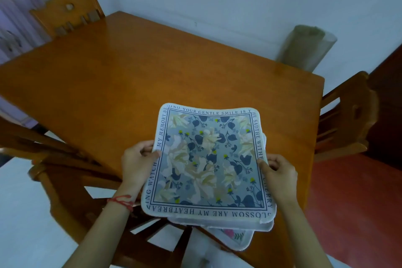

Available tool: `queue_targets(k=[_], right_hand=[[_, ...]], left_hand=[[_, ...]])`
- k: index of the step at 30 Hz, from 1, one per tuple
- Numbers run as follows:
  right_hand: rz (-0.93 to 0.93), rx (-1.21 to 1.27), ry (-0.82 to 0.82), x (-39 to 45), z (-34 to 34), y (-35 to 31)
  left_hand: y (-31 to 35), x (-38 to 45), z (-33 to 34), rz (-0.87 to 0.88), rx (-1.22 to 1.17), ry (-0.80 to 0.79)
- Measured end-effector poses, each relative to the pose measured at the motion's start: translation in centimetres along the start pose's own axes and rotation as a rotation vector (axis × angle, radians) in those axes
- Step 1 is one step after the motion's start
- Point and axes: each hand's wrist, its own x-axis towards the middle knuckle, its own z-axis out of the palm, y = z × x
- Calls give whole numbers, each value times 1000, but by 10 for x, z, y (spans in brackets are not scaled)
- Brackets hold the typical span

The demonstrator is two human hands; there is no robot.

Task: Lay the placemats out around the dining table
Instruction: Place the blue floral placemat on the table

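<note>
**Clerk:** Head view, item one?

**Onlooker:** A stack of placemats [208, 165], held over the near corner of the wooden counter [130, 76]. The top mat was floral, blue and cream, with a lettered border. At least two more showed beneath it, their edges poking out at the near right.

**Clerk:** The hands?

**Onlooker:** The left hand [138, 159] was clenched on the stack's left edge, thumb on top. The right hand [277, 169] gripped the right edge the same way. A red thread circled the left wrist.

**Clerk:** How did the stack lie?

**Onlooker:** Between the two hands, its long axis running away from the person toward the counter's middle. Neither hand was nearer; both held at about mid-length. Whether the far edge touched the wood, I could not tell.

**Clerk:** Surroundings?

**Onlooker:** One chair [67, 13] at the far left, another chair [345, 115] at the right, a third at the near left. A greyish roll [304, 48] stood against the wall.

**Clerk:** Progress?

**Onlooker:** No mat lay on the counter. My judgement: laying out had not begun, and the bare wood straight ahead was the first spot.
</note>
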Motion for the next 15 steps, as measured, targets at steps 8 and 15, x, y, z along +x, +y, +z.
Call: queue_targets(k=[8, 15], right_hand=[[-9, 55, 42, -49, -19, -15], [3, 65, 97, -107, -26, -20]], left_hand=[[5, -37, -31, 41, -62, -29], [-3, -74, -65, 93, -61, -82]])
